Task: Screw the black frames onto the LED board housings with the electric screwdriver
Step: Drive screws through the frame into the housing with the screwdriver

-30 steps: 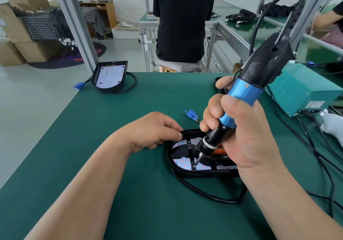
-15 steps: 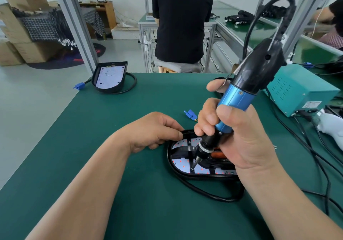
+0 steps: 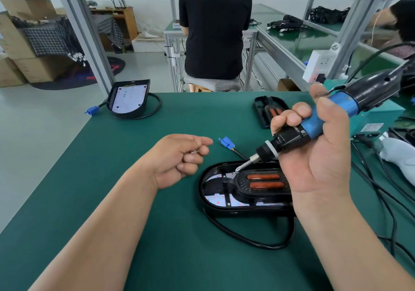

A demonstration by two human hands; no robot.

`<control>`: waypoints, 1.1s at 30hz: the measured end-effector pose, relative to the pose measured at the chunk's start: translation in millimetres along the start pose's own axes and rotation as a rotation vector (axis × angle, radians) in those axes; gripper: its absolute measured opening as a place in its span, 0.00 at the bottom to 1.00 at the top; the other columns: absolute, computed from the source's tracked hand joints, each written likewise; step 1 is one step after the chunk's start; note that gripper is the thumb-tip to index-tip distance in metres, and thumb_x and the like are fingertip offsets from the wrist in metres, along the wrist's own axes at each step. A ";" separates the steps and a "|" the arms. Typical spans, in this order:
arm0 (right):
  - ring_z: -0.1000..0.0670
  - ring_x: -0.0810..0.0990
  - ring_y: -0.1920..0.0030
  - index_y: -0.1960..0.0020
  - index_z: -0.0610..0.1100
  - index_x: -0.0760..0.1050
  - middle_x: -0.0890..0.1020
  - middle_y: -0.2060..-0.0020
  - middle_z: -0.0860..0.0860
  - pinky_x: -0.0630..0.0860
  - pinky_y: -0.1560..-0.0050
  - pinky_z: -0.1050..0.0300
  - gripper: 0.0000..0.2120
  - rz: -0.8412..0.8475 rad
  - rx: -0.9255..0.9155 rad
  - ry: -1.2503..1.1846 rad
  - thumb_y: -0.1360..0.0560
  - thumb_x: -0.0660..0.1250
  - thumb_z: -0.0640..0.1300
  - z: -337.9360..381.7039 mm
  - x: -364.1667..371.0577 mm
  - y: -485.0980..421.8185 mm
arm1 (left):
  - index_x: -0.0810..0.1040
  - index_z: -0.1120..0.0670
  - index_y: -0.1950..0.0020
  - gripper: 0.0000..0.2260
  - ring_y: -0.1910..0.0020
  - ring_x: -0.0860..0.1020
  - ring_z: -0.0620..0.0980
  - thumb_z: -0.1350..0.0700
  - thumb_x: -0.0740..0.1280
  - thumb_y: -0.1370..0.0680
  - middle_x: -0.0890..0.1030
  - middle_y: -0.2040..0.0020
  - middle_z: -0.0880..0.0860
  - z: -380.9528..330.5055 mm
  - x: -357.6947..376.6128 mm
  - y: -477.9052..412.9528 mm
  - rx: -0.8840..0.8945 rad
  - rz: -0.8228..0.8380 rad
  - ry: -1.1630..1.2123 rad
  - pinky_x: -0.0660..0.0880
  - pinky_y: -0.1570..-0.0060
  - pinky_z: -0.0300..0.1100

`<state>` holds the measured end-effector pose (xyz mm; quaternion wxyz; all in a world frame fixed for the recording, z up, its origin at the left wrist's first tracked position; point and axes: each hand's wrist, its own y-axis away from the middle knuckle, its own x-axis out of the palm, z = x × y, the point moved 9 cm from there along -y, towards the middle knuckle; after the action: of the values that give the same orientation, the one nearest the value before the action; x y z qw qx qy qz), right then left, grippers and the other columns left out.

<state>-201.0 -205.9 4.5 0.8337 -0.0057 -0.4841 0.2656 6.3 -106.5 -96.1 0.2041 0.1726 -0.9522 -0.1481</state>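
Firstly, far L of the green mat [image 3: 67, 178]: an LED board housing [image 3: 129, 98] lies flat, white board up, its black cable looped beside it and a blue plug [image 3: 91, 111] at the mat edge.

Centre-L: left hand [image 3: 177, 162] hovers above the mat, palm turned inward, fingers curled in. Thumb and fingers pinch small metal bits [image 3: 194, 152]; too small to tell if these are screws. Hand is apart from the work piece.

Just R of it, a blue connector [image 3: 226, 142] rests on the mat.

Centre: second housing [image 3: 235, 211] lies flat with a black frame [image 3: 241, 181] seated in it, two orange bars [image 3: 262, 176] in the frame's grille, LED board visible through the gaps. Cable [image 3: 247, 239] loops along the near side.

Centre-R: right hand [image 3: 318, 162] is wrapped round the electric screwdriver [image 3: 313, 126], all fingers closed on the barrel. Tool is steeply tilted, bit pointing down-L at the housing's far-L corner; contact w/ a screw cannot be told.

Behind: a spare frame [image 3: 267, 106] on the mat. Far R: teal power box [image 3: 386, 114], assorted cables.
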 end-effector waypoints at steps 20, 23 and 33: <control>0.52 0.75 0.63 0.40 0.47 0.75 0.75 0.61 0.51 0.79 0.50 0.54 0.06 -0.145 -0.007 0.001 0.16 0.64 0.41 0.8 -14.2 -0.6 | 0.74 0.59 0.43 0.06 0.75 0.65 0.41 0.64 0.58 0.14 0.74 0.62 0.50 2.4 9.4 -1.9 -0.058 0.021 0.541 0.57 0.83 0.33; 0.52 0.75 0.63 0.40 0.47 0.76 0.75 0.61 0.51 0.79 0.50 0.54 0.06 -0.140 -0.002 0.008 0.16 0.63 0.41 -0.1 -14.4 -0.9 | 0.72 0.56 0.47 0.04 0.75 0.64 0.40 0.61 0.60 0.14 0.74 0.62 0.49 0.9 9.5 -1.1 -0.036 0.036 0.450 0.57 0.84 0.32; 0.52 0.75 0.63 0.40 0.46 0.75 0.75 0.61 0.52 0.79 0.50 0.54 0.06 -0.121 0.001 0.006 0.16 0.63 0.41 -1.2 -13.0 -1.4 | 0.82 0.56 0.49 0.08 0.74 0.64 0.40 0.53 0.72 0.23 0.76 0.61 0.49 -0.5 8.7 0.1 0.004 0.071 0.309 0.59 0.83 0.31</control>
<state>-204.5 -212.7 -6.2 0.8499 0.0231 -0.4807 0.2146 -0.9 -109.9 -92.7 0.3530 0.1602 -0.9152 -0.1105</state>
